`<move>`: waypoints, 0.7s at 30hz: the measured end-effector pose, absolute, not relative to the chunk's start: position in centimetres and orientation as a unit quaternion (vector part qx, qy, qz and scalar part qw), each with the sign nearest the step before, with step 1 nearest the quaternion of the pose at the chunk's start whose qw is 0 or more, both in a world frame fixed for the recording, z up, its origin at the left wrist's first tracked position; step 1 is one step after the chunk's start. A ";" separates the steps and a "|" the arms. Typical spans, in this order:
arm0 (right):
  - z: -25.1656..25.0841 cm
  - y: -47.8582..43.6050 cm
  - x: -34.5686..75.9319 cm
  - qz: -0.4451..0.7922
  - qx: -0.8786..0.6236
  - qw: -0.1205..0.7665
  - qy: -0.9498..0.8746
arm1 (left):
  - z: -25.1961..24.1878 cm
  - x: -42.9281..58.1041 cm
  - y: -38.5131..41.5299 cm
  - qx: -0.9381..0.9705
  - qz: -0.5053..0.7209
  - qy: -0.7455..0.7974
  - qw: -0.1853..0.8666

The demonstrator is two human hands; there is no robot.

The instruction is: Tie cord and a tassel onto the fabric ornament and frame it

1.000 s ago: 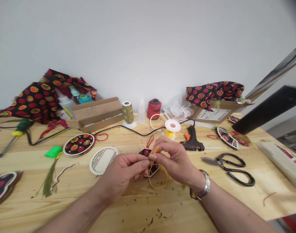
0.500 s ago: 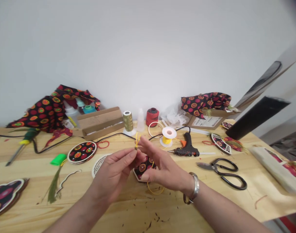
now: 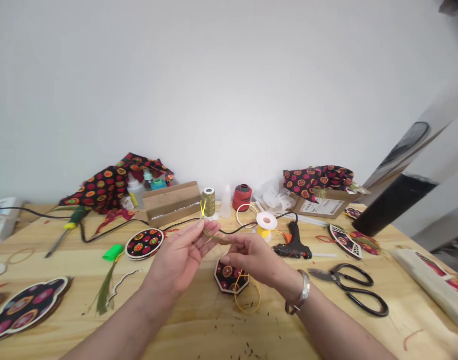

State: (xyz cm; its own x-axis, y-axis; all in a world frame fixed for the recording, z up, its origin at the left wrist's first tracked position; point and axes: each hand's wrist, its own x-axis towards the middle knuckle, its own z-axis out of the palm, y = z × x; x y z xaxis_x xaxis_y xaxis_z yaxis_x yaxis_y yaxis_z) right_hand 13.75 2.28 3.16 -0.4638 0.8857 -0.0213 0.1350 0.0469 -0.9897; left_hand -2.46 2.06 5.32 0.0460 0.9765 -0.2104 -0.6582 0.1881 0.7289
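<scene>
Left hand pinches the olive tassel beside its yellow loop; right hand, spread earlier, now closes its grip on the strands, so both steady it; octagonal ornament at five o'clock.

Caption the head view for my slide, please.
Left hand holds olive strands with yellow cord at one end, right hand at the other; octagonal ornament and scissors lie on the table.

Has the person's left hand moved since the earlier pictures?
Yes: judged against the white spool of yellow thread, the left hand has shifted leftward and upward in the view.
</scene>
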 end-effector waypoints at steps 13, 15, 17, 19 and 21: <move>1.7 3.2 14.2 0.488 -0.459 0.447 -0.592 | 2.4 -2.9 2.8 0.208 0.608 0.337 0.688; 1.4 3.1 14.4 0.451 -0.464 0.462 -0.607 | 2.3 -2.9 2.6 0.226 0.603 0.343 0.684; 1.2 2.9 14.5 0.412 -0.459 0.474 -0.628 | 2.2 -2.8 2.3 0.247 0.597 0.358 0.675; 1.2 2.8 14.7 0.383 -0.453 0.479 -0.648 | 2.1 -2.6 2.1 0.267 0.589 0.389 0.657; 1.3 2.6 14.9 0.350 -0.453 0.479 -0.665 | 2.0 -2.5 1.8 0.294 0.578 0.427 0.631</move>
